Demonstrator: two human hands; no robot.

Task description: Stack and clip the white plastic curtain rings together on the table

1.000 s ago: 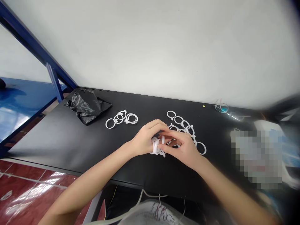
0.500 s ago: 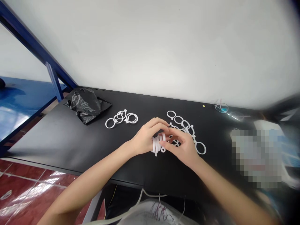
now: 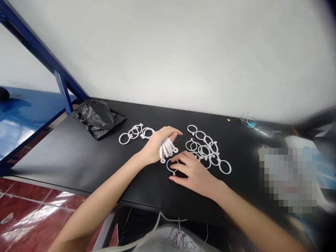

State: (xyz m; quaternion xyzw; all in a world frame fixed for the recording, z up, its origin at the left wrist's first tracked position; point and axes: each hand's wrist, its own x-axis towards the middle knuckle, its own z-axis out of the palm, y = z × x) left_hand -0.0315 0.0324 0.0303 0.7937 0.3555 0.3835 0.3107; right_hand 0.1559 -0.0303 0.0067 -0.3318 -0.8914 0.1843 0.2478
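Observation:
Several white curtain rings (image 3: pixel 165 148) with small eyelets are bunched in my left hand (image 3: pixel 157 141), its fingers closed over them and pointing right. A single curtain ring (image 3: pixel 168 167) lies on the black table just below that bunch. My right hand (image 3: pixel 193 171) is over this single ring with its fingers apart. Its fingertips reach the ring's right side; whether they press on it I cannot tell. To the right of my hands lies a loose pile of curtain rings (image 3: pixel 214 148), partly overlapping. A smaller group of rings (image 3: pixel 124 138) lies left of my left hand.
A crumpled black plastic bag (image 3: pixel 98 119) rests on the table (image 3: pixel 65 157) at the left. Clear plastic packaging (image 3: pixel 249 122) lies at the back right, near a blurred-out patch. A white wall (image 3: pixel 183 63) stands behind, and a blue metal frame (image 3: pixel 63 91) at the left.
My hands have separated: the left moved slightly left with its rings, the right moved down and left to a ring now on the table. More of the right pile shows.

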